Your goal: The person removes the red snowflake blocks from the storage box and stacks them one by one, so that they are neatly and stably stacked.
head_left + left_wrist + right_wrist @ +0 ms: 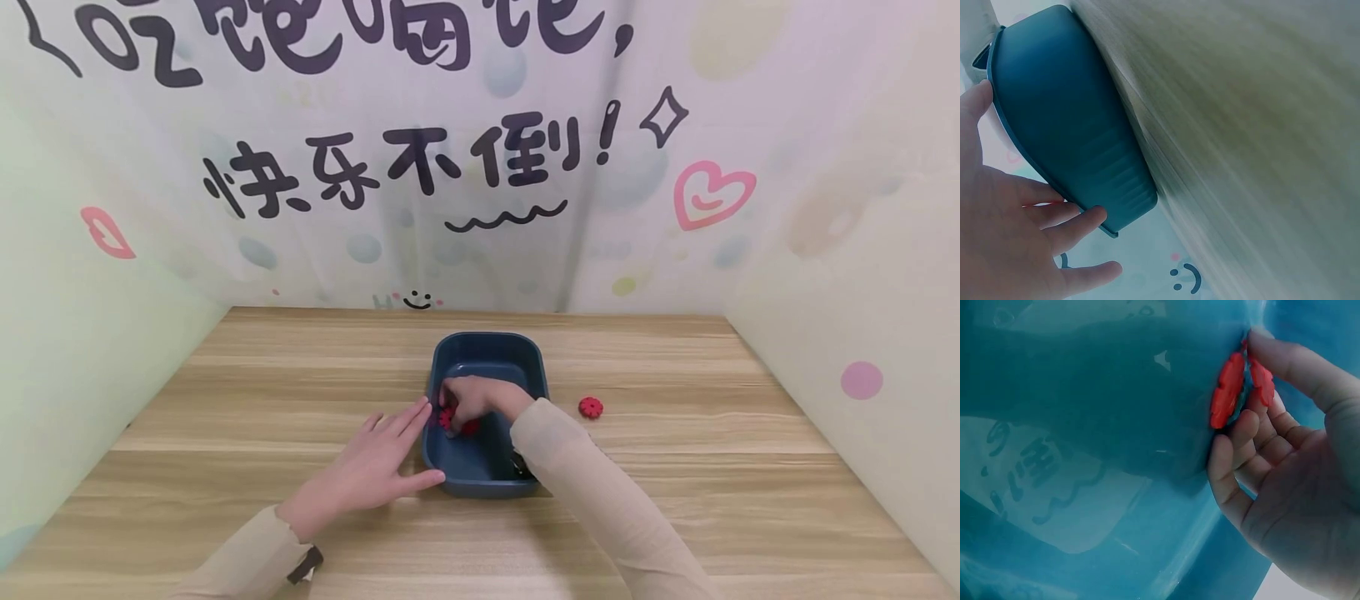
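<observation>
My right hand (476, 398) reaches into a dark blue rectangular basin (480, 490). Low inside it, thumb and curled fingers pinch a red flower-shaped disc (1262, 382). Another red flower-shaped disc (1227, 391) stands on edge beside it, close against the blue surface, with a bit of green showing between the two. Along the basin's left side my left hand (375, 462) lies with fairly straight, spread fingers, thumb at the near corner and fingertips at the rim. In the left wrist view those fingertips (1096, 215) touch the basin's outer side.
Right of the basin, a third red flower-shaped disc (591, 407) lies on the wood-grain table (720, 492). A small dark object (519, 465) shows by the right sleeve. Behind the table hangs a printed white backdrop (480, 250), with pale walls at both sides.
</observation>
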A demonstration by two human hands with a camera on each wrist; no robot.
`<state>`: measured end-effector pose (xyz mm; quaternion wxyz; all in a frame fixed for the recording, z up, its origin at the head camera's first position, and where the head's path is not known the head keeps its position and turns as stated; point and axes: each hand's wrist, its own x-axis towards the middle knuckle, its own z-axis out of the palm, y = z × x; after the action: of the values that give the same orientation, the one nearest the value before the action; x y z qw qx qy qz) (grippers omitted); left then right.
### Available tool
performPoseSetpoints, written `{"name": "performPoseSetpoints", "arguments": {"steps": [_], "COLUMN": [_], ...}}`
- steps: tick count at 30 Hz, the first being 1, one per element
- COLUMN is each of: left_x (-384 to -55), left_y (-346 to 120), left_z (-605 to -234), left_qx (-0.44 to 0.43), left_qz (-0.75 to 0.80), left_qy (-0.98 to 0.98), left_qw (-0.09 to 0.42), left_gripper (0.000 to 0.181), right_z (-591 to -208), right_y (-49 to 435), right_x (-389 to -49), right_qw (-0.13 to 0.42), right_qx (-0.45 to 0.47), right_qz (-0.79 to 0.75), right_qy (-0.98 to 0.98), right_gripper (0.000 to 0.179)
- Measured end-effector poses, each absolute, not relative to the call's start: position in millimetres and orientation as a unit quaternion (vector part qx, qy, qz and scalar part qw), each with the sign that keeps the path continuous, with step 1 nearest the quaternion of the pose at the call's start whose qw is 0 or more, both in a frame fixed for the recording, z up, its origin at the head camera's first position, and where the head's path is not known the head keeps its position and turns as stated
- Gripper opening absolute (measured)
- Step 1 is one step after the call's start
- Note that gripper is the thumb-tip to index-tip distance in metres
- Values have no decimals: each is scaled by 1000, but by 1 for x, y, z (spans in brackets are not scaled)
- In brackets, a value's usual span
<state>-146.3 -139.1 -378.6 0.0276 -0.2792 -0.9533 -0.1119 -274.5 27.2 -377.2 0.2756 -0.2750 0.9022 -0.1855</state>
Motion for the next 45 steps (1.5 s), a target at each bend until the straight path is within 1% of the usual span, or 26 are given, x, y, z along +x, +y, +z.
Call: {"name": "performPoseSetpoints", "arguments": {"steps": [7, 18, 22, 25, 35, 41, 45], "left_x": [-147, -146, -146, -146, -147, -147, -147], "left_y": [-139, -139, -139, -139, -139, -139, -139], "left_z": [-378, -378, -379, -378, -379, -379, -380], "left_qx": [-279, -277, -279, -279, -279, -281, -282], "left_qz": [-109, -114, -114, -113, -114, -112, -111], "left_qy": [-954, -954, -953, -953, -953, -953, -952], "left_qw": [26, 31, 33, 33, 35, 35, 35], "left_gripper": [90, 89, 88, 87, 88, 90, 90], "right_z": [-376, -375, -375, -374, -374, -375, -376], "right_y": [29, 34, 34, 34, 34, 34, 33], "right_x": [-274, -274, -274, -273, -273, -274, -275], "right_qw": [287, 293, 286, 282, 251, 226, 220], "right_qx": [-272, -285, -284, -283, -309, -325, -327], "right_qz": [-185, -190, -181, -175, -136, -122, -127], "right_qy": [900, 893, 897, 900, 907, 910, 910], "right_gripper": [41, 37, 45, 48, 28, 27, 27]}}
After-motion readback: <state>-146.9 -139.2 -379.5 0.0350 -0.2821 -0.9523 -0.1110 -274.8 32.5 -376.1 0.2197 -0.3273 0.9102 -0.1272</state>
